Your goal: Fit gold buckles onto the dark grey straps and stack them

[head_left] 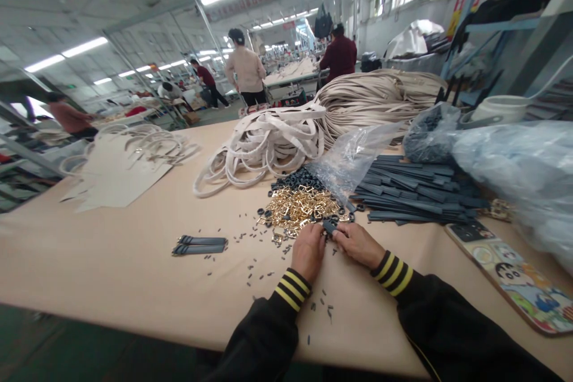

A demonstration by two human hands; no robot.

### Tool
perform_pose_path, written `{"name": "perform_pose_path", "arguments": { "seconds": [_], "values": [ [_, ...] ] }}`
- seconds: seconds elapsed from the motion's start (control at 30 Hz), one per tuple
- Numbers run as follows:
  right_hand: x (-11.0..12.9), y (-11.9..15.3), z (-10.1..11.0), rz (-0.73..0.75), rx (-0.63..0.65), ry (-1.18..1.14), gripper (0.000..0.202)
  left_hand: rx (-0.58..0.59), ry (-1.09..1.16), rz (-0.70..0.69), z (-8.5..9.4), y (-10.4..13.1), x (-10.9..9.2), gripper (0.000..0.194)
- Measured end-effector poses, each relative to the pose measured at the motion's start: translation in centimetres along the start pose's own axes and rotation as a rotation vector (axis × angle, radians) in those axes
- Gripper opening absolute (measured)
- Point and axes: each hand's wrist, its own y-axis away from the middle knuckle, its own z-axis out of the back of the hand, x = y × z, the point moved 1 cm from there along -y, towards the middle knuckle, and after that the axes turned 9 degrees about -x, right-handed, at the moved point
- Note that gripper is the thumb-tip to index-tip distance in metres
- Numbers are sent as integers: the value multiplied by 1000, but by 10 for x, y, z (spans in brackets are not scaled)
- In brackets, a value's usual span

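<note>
Both hands meet at a short dark strap just in front of a heap of gold buckles. My right hand pinches the strap between thumb and fingers. My left hand is closed at the strap's other end; its fingertips are partly hidden, and a buckle there cannot be made out. Behind the gold heap lies a pile of small black loops. To the left, finished-looking dark straps with buckles lie side by side. A stack of loose dark straps is at the right.
Beige strap coils and a long strap bundle lie at the back. Clear plastic bags and a patterned phone are on the right. Beige panels with handles sit far left. Small dark bits litter the tabletop. Several people work beyond.
</note>
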Motion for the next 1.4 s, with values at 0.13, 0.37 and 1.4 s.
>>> {"name": "perform_pose_path", "arguments": {
  "seconds": [0.13,0.37,1.4],
  "values": [
    [-9,-5,4,-49,-66,-20,28,-14,-3,-2,2,0,-4,11],
    [-12,-6,3,-61,-73,-43,28,41,32,36,-5,-10,-4,5],
    [21,10,-12,140,50,-79,19,34,1248,724,23,29,-6,20]
  ]
}}
